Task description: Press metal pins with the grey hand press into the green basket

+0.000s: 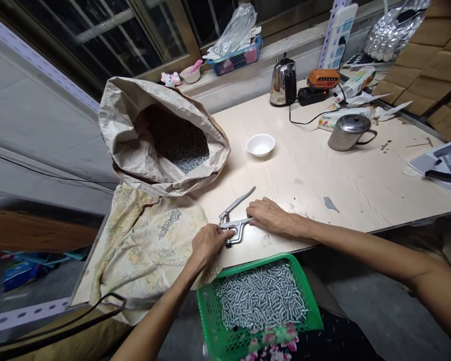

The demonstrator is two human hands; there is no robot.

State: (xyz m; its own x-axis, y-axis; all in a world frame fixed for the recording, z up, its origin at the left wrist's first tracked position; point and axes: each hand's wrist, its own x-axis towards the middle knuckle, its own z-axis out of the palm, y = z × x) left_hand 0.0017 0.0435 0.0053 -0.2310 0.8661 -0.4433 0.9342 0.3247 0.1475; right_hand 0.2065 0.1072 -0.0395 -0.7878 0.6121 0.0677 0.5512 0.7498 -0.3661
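Snap-fastener pliers with a spring and a C-shaped jaw lie low over the table's front edge, their two handles spread apart. My left hand is closed on the jaw end, its fingertips pinching there; any small piece between them is hidden. Around the lower handle my right hand is closed, fingers curled over it. Just below both hands a green plastic basket rests on my lap, filled with small silvery screws. A small pile of screws lies on a patterned cloth left of my left hand.
A large open sack of screws leans at the back left. Behind the pliers stands a white bowl. Farther right are a kettle, an orange battery on a charger and a lidded metal mug. Stacked cardboard borders the right.
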